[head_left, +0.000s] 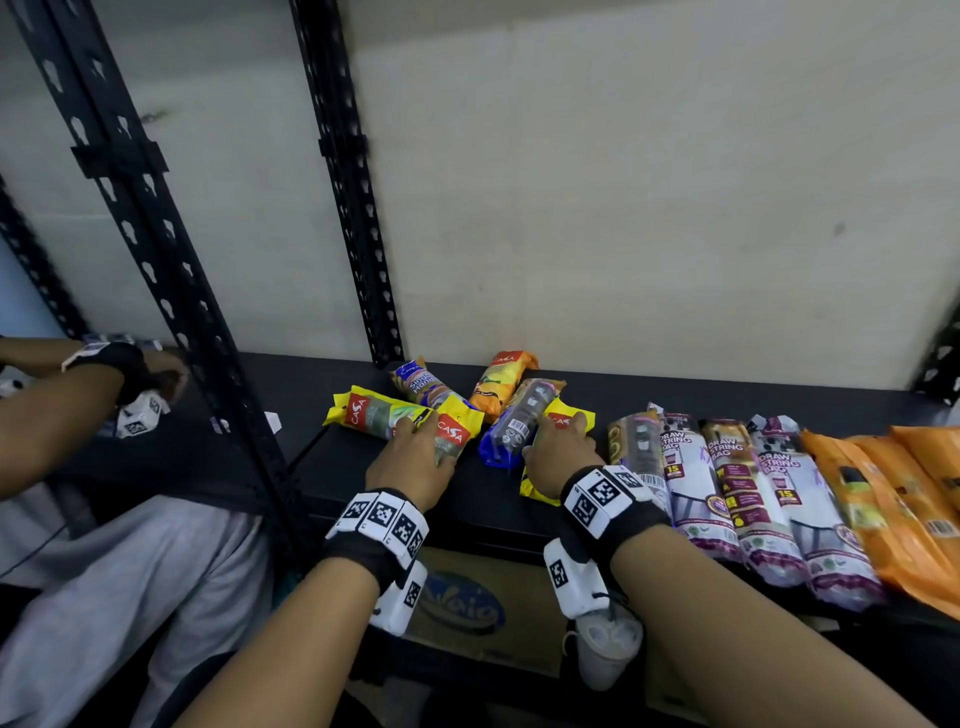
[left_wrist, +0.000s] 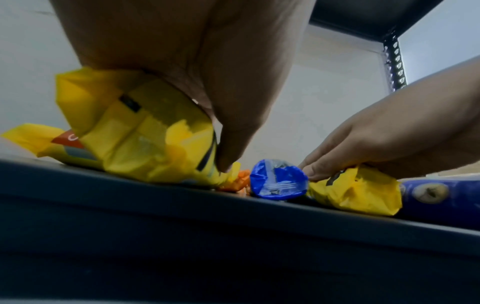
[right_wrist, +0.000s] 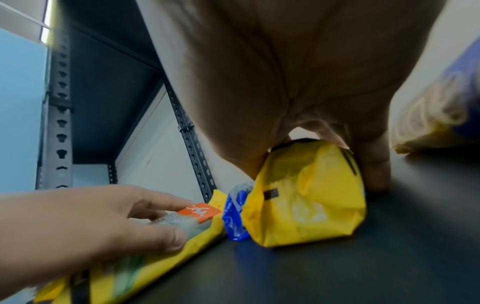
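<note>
While pkgs lie on black metal shelf (head_left: 488, 496), L hand (head_left: 410, 465) grips yellow plastic red-labelled pack (head_left: 457, 435); R hand (head_left: 558, 460) grips second yellow plastic pack (head_left: 532, 487).

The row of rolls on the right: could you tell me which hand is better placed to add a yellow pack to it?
Probably the right hand: the yellow pack it grips lies beside the row, whereas the left hand grips the other yellow pack beyond the blue roll.
</note>
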